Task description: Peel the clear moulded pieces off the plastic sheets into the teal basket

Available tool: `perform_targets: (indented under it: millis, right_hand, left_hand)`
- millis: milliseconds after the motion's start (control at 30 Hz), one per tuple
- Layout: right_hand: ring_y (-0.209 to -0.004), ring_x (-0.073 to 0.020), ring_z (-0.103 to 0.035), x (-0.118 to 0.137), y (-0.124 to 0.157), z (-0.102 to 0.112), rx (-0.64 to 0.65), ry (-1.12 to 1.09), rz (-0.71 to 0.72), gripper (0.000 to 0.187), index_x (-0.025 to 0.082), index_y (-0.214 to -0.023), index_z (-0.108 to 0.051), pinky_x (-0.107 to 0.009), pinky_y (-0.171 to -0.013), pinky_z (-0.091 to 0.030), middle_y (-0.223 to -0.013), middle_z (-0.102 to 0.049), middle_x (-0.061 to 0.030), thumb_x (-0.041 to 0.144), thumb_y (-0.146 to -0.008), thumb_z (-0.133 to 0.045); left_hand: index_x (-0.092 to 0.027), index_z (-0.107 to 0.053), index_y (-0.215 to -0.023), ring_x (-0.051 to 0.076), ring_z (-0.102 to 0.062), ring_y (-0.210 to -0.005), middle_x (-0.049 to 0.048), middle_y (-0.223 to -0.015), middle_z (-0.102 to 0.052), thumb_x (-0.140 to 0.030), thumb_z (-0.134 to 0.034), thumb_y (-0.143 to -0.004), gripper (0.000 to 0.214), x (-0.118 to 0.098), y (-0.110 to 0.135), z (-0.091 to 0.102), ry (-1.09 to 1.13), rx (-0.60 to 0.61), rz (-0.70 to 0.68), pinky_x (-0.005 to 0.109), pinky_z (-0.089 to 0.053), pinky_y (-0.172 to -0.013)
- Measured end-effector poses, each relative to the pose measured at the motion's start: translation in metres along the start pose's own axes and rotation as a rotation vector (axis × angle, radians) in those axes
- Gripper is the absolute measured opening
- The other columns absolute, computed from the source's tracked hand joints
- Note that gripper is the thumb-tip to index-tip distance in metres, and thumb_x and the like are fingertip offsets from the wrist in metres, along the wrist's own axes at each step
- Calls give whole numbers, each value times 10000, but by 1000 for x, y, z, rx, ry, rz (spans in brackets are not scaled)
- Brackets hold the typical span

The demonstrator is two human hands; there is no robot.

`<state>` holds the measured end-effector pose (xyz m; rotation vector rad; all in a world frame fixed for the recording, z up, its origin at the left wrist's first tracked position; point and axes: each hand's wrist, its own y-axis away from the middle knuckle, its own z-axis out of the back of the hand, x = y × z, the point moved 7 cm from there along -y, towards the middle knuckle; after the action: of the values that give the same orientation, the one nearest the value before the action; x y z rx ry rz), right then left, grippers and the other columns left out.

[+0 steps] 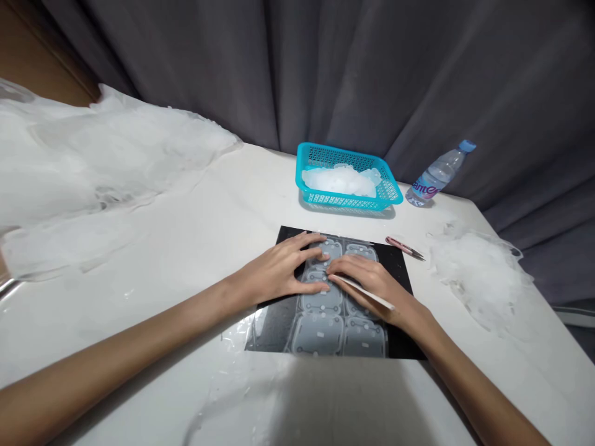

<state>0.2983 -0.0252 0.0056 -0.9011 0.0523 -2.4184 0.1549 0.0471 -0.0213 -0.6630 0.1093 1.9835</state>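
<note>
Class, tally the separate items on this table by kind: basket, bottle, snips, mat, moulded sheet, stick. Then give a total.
turquoise basket: 1
water bottle: 1
pink snips: 1
black mat: 1
clear moulded sheet: 1
white stick: 1
Total: 6

We see the person's left hand point(283, 269) and right hand point(372, 282) over the black mat point(398, 263), both long-fingered, with short, rounded nails that catch the light. Back from the mat toward the camera, we make out two slim forearms, bare all the way to the lower edge of our view.
</note>
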Motion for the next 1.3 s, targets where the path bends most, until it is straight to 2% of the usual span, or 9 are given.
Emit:
perform_targets:
  millis: [100,267,467,867,1067,1167,1300]
  right_hand:
    - [-1049,-258,-698,1,5,5,28,49,-16,198,216,-1140,-651,-418,-936,-551,-1134,-723,-110,260,-1093,-464]
    - [-1044,-224,-705,-2,12,19,-42,-99,-125,168,249,-1124,-669,-363,-953,-545,-1134,-726,-62,284,-1083,-509]
    - [-1051,-206,-690,-2,7,10,-42,-122,-61,135,234,-1122,-659,-356,-970,-531,-1121,-720,-59,257,-1077,-533]
    - [-1083,-220,-682,2,1,3,-51,-5,14,132,221,-1122,-637,-374,-976,-532,-1115,-724,-73,248,-1082,-514]
    - [-1090,-243,-666,5,4,-3,17,120,47,140,199,-1138,-600,-388,-954,-524,-1137,-702,-100,241,-1093,-474]
    - [-1096,-245,-666,4,6,-3,56,141,29,153,202,-1151,-594,-376,-928,-531,-1154,-691,-107,245,-1099,-457]
    - [-1074,-233,-672,2,7,0,23,120,26,159,215,-1144,-594,-368,-922,-535,-1127,-694,-97,267,-1105,-449]
  left_hand:
    - [-230,-663,-1352,350,-440,-1496,123,-1618,-470,-699,-641,-916,641,1,0,0,-29,7,7,521,-385,-1232]
    - [-256,-658,-1374,359,-423,-1507,114,-1630,-451,-717,-642,-904,659,2,-2,0,-29,42,21,542,-392,-1225]
    - [-239,-693,-1311,371,-457,-1479,104,-1601,-488,-675,-694,-888,607,3,-3,2,31,1,12,542,-377,-1240]
    - [-250,-692,-1311,364,-447,-1491,102,-1611,-479,-697,-673,-888,616,5,-4,0,-14,14,6,552,-367,-1244]
    - [-240,-687,-1313,349,-467,-1479,117,-1606,-485,-686,-677,-892,613,5,-4,-3,1,9,-11,546,-307,-1274]
    - [-241,-680,-1318,350,-450,-1489,123,-1605,-485,-684,-676,-896,612,5,-3,-3,2,6,-7,544,-338,-1252]
    - [-250,-665,-1311,356,-446,-1482,114,-1603,-481,-668,-681,-902,585,3,-3,-1,-9,18,-1,535,-384,-1212]
